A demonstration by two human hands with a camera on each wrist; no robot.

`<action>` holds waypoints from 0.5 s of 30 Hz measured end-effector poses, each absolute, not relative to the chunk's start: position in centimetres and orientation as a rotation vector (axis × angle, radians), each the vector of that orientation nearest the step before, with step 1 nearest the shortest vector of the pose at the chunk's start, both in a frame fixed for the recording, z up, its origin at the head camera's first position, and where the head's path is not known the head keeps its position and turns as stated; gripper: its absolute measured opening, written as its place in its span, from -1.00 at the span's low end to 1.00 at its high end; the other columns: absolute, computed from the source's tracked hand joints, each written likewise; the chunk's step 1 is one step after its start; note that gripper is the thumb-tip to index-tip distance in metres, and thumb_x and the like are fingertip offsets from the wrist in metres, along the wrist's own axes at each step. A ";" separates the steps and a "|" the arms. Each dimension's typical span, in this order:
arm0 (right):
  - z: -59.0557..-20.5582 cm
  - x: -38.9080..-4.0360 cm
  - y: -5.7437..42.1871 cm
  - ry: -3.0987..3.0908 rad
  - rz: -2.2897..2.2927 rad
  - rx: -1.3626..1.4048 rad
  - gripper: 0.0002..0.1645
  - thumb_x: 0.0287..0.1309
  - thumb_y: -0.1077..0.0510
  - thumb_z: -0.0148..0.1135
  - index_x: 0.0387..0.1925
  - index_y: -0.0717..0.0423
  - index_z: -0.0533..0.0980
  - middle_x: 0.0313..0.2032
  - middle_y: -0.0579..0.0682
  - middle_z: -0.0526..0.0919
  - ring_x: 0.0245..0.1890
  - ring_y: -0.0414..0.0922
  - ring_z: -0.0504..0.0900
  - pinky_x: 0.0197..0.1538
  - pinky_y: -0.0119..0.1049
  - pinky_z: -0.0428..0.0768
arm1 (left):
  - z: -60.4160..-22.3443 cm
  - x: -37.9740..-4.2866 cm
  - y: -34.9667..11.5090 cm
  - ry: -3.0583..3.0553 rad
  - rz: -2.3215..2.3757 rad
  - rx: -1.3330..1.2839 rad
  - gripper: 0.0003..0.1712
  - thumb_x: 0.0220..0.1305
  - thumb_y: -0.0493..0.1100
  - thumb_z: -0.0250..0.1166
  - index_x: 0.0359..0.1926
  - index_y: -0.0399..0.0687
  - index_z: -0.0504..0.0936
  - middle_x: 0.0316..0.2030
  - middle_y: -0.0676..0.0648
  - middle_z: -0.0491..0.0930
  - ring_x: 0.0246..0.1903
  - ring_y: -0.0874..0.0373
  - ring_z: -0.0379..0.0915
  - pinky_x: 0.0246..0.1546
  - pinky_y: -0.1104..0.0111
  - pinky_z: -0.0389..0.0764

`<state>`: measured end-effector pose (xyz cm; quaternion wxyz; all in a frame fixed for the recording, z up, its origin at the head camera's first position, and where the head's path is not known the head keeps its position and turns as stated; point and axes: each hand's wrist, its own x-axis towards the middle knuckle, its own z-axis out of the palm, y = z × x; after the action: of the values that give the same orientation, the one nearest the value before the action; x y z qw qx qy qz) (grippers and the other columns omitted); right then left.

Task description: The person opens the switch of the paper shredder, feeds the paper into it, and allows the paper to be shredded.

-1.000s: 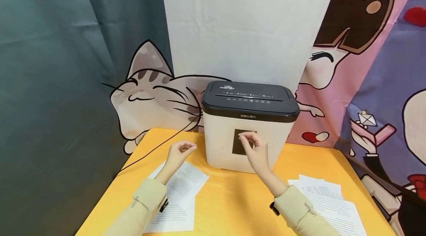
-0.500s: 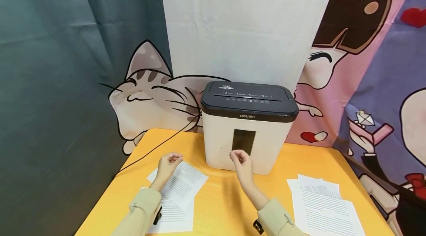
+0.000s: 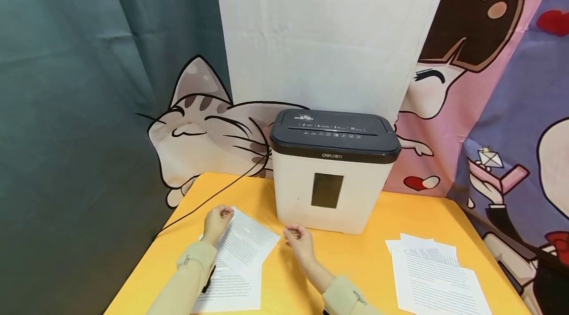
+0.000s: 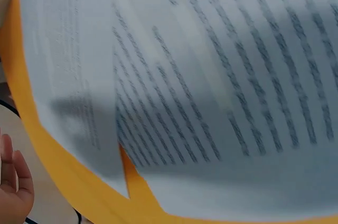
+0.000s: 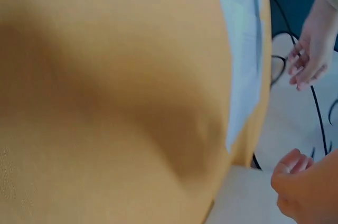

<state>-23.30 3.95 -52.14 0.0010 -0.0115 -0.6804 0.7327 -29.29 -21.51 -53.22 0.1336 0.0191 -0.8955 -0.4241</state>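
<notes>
Above the printed sheets [image 3: 244, 246] on the table's left side is my left hand [image 3: 218, 223], its fingers loosely bent and nothing visible in them. The right wrist view shows that left hand [image 5: 314, 49] raised, apart from the paper. My right hand [image 3: 300, 243] hangs in front of the lower left of a paper shredder [image 3: 293, 186], fingers loosely curled and holding nothing. The shredder is white with a dark lid [image 3: 333, 132] and stands upright at the back, its feed slot showing no paper. The left sheets overlap each other at an angle.
A second stack of printed sheets [image 3: 440, 275] lies at the right of the yellow table [image 3: 351, 275]. A black cable [image 3: 209, 199] runs from behind the shredder across the back left corner. Printed cloths hang close behind the table.
My right hand has come down and left, away from the shredder's front window. My left hand has moved slightly left and lower, over the left sheets. The papers and shredder stay put.
</notes>
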 end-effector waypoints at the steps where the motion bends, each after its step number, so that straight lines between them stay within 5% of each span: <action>1: -52.4 -23.2 3.7 -2.149 2.319 -0.051 -0.65 0.20 0.30 0.15 -0.09 0.55 0.41 -0.35 0.00 0.60 -0.42 -0.30 0.52 -0.27 -0.37 0.60 | -53.5 -29.3 -21.8 -2.605 -1.201 0.060 -0.91 0.17 -0.31 0.27 -0.34 -0.30 0.65 -0.42 -0.19 0.64 -0.41 0.01 0.54 -0.38 0.27 0.55; 7: -53.6 -22.3 2.3 -2.159 2.462 -0.165 -0.63 0.15 0.35 0.14 -0.05 0.54 0.38 -0.35 -0.01 0.58 -0.43 -0.26 0.51 -0.26 -0.28 0.60 | -53.7 -29.2 -23.9 -2.703 -1.054 0.116 -0.85 0.16 -0.32 0.26 -0.26 -0.33 0.63 -0.32 -0.27 0.63 -0.30 -0.13 0.54 -0.27 0.08 0.54; 15: -54.6 -20.9 1.0 -2.072 2.633 -0.422 -0.43 0.17 0.36 0.09 0.15 0.58 0.16 -0.27 0.06 0.49 -0.43 -0.23 0.42 -0.33 -0.43 0.53 | -54.4 -28.6 -26.1 -2.836 -1.044 0.198 -0.56 0.17 -0.31 0.23 0.05 -0.47 0.47 -0.06 -0.50 0.51 -0.08 -0.34 0.47 -0.12 -0.02 0.53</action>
<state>-20.94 0.98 -54.60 -0.1173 -0.1242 -0.6094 0.7743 -28.64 -26.05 -54.38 0.0566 0.0654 -0.9349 -0.3442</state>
